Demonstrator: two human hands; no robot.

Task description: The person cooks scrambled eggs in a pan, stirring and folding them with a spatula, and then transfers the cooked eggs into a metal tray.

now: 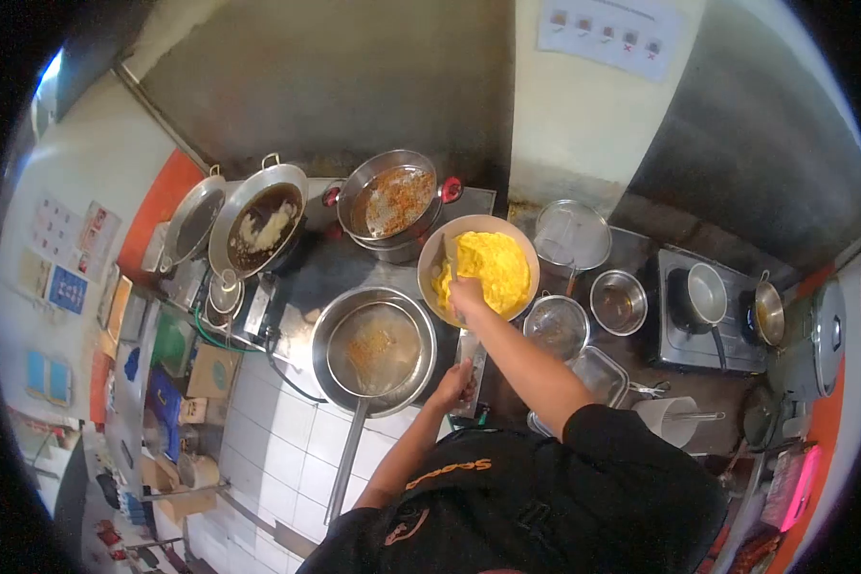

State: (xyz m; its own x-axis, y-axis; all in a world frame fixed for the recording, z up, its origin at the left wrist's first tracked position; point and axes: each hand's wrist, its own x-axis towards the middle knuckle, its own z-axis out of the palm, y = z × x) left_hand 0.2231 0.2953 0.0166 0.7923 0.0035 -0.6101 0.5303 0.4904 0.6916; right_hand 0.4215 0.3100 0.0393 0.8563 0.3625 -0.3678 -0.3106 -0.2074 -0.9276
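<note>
Yellow scrambled egg (pixel 497 271) fills much of a round pan (pixel 520 230) at the centre of the counter. My right hand (pixel 466 297) is closed round the handle of a spatula (pixel 451 251), whose blade stands in the pan at the egg's left side. Below the pan, my left hand (pixel 456 383) is wrapped round the pan's handle (pixel 472 352). To the left of that hand sits a steel bowl (pixel 425 330) with a long-handled strainer (pixel 373 349) in it, holding brown bits.
A red-handled pot (pixel 387 196) with brown bits stands behind. Left is a wok (pixel 268 215) of dark oil with pale food. Strainers, a steel bowl (pixel 619 302) and a clear container (pixel 598 375) lie right of the pan, before a stove (pixel 713 340) with small pans.
</note>
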